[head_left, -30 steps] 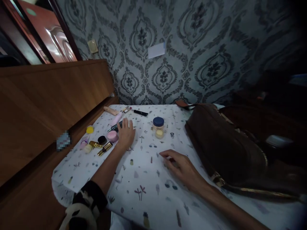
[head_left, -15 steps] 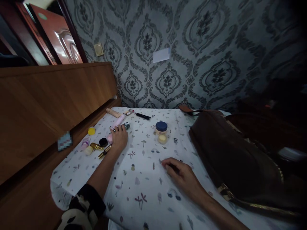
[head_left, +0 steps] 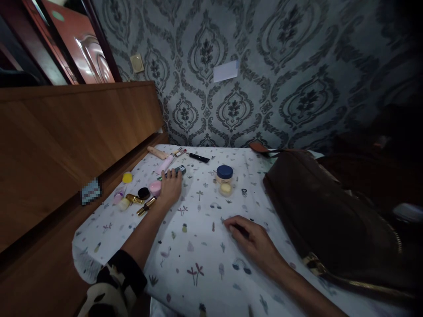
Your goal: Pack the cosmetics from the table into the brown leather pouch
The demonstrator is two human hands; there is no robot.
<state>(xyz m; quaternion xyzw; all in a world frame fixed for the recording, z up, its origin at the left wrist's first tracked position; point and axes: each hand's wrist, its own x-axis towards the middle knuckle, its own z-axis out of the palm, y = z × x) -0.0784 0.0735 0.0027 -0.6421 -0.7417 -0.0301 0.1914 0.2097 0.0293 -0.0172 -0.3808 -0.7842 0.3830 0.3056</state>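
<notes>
From my end of the feed, the left hand (head_left: 171,190) is palm down, fingers pointing away from the wearer and bent over a dark green tube (head_left: 180,170). The fingertips meet the tube, but I cannot tell whether they are clamped on it or only resting there. That forearm slants up from the lower left, its patterned sleeve (head_left: 127,275) bunched below.

The right hand (head_left: 249,235) lies low over the cloth — loosely curled, thumb under the index finger, a gap inside the curl, and I see nothing held. Its forearm runs in from the lower right.

The tube lies slantwise on the patterned cloth (head_left: 185,281), its near part covered by the left fingers. Just beside that hand I have a pink jar (head_left: 155,188), then a black lid (head_left: 144,193) and a black-and-gold stick (head_left: 146,205). A pale pink tube (head_left: 164,164) lies beyond, near the green one.

Between the hands but farther off stands a blue-lidded jar (head_left: 224,173), a small yellow pot (head_left: 226,189) in front of it. Outermost, a brown bag (head_left: 317,211) fills the right side.
</notes>
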